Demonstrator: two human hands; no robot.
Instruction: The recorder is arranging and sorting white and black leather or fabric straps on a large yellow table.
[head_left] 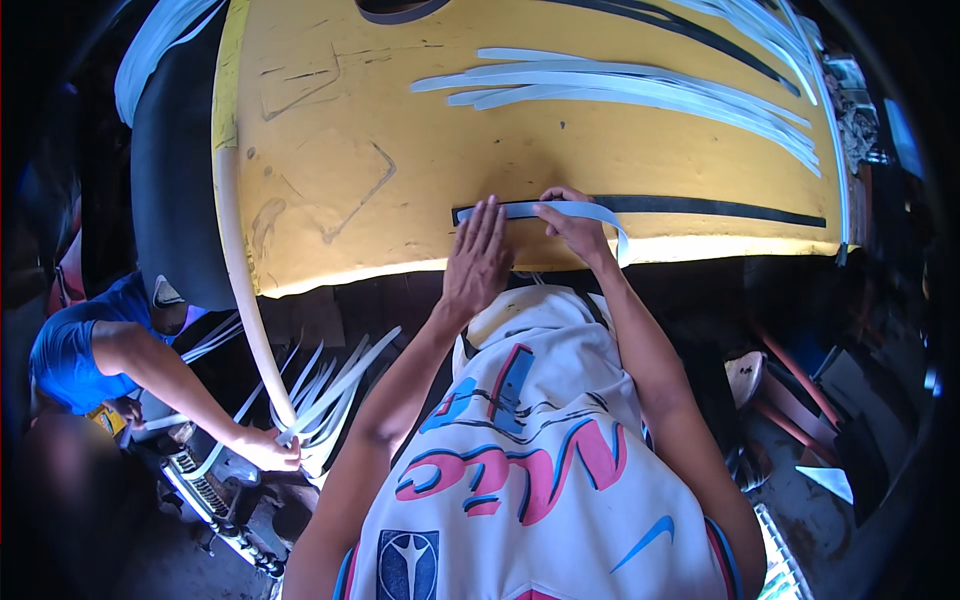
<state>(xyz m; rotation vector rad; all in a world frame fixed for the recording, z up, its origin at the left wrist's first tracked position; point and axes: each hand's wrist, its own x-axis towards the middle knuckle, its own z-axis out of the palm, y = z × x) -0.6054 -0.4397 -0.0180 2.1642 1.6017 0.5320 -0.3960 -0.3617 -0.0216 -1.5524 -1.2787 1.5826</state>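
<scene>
A long black strip (720, 208) lies along the near side of the yellow tabletop (330, 170). On its left end rests a pale bluish-white strip (522, 210), whose right part curls up and hangs over the table's near edge. My left hand (480, 255) lies flat, its fingers straight and together, pressing on the pale strip near its left end. Just to the right, my right hand (577, 228) grips the same strip between thumb and fingers, holding its loose part off the black strip.
Farther back lies a bundle of pale strips (620, 85), with more pale strips (755, 30) at the far right. A dark curved band (400, 10) sits at the far edge. At left, a co-worker's hand (270, 448) touches hanging pale strips (335, 400) beside a long pole (245, 280).
</scene>
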